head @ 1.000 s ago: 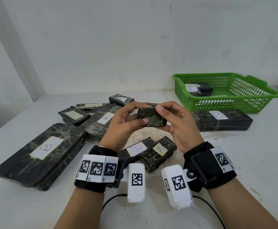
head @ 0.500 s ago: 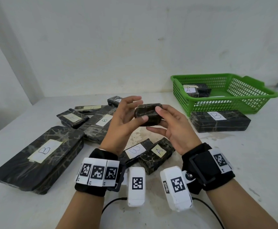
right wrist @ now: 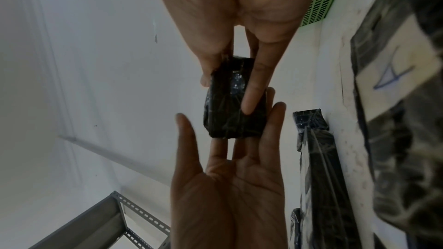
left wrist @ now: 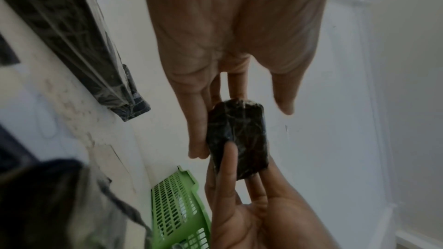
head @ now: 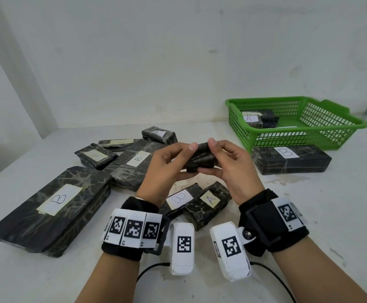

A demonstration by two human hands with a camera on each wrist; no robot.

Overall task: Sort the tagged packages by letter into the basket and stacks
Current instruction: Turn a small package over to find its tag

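**Label Out of Sight, Sorting in Doubt**

Nearest, two packets marked B and A on the table. Just above, held between left hand and right hand: a small black packet, pinched at its ends by fingertips, no letter showing. Risks: slipping from so light a pinch onto the pile below; misfiling if read wrongly. Farther right, a long B packet; beyond, the green basket with an A packet inside.

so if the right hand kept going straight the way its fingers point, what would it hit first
Most likely the left hand, just past the small package both hands pinch. In the right wrist view its palm faces the right hand directly.
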